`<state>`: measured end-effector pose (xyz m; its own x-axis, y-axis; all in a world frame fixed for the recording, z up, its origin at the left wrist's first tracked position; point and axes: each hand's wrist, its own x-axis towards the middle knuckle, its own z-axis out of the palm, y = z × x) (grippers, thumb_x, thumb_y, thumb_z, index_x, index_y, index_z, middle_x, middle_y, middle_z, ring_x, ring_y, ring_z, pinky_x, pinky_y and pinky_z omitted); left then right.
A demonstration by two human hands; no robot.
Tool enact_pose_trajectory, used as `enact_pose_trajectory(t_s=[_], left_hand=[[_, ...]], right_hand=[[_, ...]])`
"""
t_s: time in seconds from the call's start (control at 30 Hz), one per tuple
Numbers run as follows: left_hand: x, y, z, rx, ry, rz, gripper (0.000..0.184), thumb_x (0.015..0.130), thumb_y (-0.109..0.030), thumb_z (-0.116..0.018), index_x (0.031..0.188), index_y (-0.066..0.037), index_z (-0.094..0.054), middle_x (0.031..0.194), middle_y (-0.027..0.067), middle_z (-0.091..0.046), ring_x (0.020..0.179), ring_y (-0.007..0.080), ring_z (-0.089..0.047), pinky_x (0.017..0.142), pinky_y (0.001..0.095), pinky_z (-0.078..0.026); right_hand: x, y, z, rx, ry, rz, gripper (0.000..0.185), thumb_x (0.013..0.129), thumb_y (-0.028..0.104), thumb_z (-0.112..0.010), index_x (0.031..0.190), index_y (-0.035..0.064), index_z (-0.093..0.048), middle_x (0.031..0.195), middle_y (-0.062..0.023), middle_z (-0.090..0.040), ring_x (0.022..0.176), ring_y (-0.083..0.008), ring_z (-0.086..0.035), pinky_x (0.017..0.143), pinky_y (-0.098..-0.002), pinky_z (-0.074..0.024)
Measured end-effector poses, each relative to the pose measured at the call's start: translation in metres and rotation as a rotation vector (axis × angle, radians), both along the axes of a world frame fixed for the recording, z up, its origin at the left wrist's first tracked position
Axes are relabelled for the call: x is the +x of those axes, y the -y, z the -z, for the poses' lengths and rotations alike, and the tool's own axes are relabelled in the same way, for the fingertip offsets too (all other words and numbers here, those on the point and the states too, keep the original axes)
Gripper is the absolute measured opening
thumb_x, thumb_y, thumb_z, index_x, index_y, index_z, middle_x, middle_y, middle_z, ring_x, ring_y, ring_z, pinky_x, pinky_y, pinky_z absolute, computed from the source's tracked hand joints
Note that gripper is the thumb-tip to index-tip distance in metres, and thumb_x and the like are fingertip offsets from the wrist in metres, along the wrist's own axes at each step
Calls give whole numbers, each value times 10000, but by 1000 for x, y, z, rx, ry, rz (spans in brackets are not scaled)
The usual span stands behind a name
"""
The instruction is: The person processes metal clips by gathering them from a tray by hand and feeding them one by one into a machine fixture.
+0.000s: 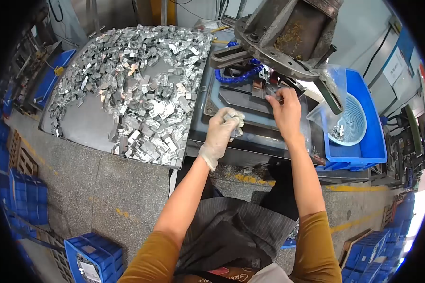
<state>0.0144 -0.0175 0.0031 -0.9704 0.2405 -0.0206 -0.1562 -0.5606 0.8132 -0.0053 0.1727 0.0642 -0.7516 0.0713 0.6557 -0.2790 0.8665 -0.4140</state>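
Observation:
My left hand (222, 133) wears a thin whitish glove and is closed around small shiny metal pieces (233, 125), in front of the machine bed. My bare right hand (286, 109) reaches to the dark metal fixture (244, 100) on that bed. Its fingers are pinched together at the fixture's right part, and whatever lies between them is hidden. Just left of those fingertips, a small copper-coloured block (258, 84) shows in the fixture. A blue segmented hose (238, 78) curves behind it. Above hangs the heavy machine head (288, 42).
Left of the machine, a metal table (87, 120) carries a large heap of bent metal pieces (151, 104). At the right stands a blue bin (375, 122) holding a light-blue basket (356, 118) with a few pieces and clear plastic. A blue crate (104, 257) sits on the floor.

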Motion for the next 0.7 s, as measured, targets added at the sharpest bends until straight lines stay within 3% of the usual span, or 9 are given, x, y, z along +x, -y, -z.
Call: enact_pose_trajectory(t_s=[0.17,0.4,0.53,0.7], left_hand=[[-5,1,5,-183,-12,108,102,916,-53,-592,1012,-20,-604,953,59,-673,813,103,-626,689,250,-506],[-6,-2,5,-167,0,141,106,913,-75,-596,1008,-34,-617,874,16,-647,750,74,-597,643,227,-475],[-5,-2,1,-121,-5,151,104,912,-73,-592,1007,-45,-619,881,13,-650,743,68,-591,640,219,-470],[-8,-5,11,-129,-18,155,106,918,-86,-591,1018,-55,-612,909,20,-661,790,73,-604,665,225,-481]], right_hand=[[-2,-2,4,133,27,29,275,764,170,-781,859,-5,-592,833,-168,-565,805,-373,-554,698,-457,-441],[6,-7,-1,168,181,-55,224,780,122,-755,901,-24,-634,872,-190,-586,851,-387,-575,723,-458,-450],[11,-10,-10,323,207,-118,144,878,39,-629,989,-49,-647,911,-205,-586,835,-385,-601,735,-435,-468],[14,-3,-20,319,273,-130,144,829,-39,-591,956,-46,-658,909,-223,-583,887,-405,-583,779,-464,-463]])
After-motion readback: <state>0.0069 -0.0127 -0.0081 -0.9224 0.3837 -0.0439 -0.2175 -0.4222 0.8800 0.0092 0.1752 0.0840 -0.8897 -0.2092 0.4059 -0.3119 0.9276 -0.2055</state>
